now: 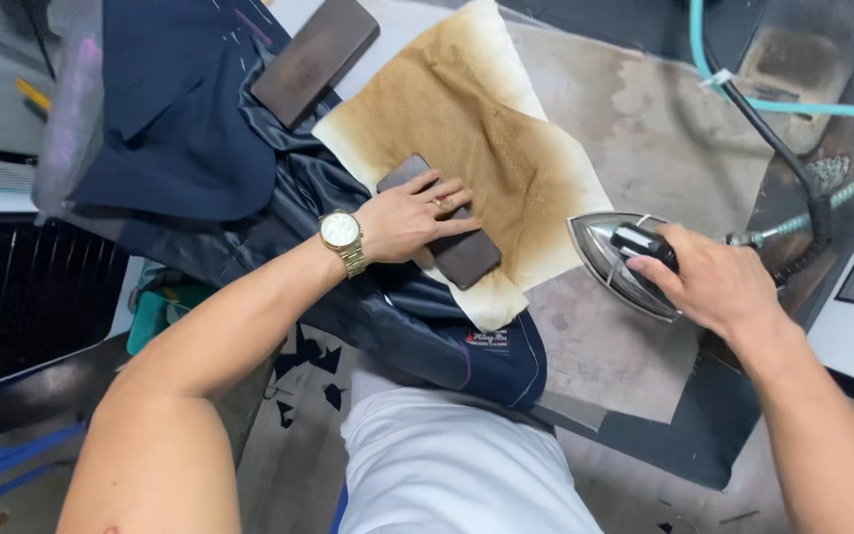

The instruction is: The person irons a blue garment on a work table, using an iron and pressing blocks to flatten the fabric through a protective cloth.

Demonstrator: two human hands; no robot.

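Now, keep your left hand [412,220] pressing flat – fingers unclenched – on the dark block [442,235] at frame centre, over the scorched cloth [486,129]; your right hand [714,282] grips the iron [617,259] – keep it parked right.

One head-worn camera looks steeply down, close over the ironing table [644,119].

Light: bright, even, overhead perhaps | shadows: soft | glare: iron [617,259] sheen | edges: slightly stretched
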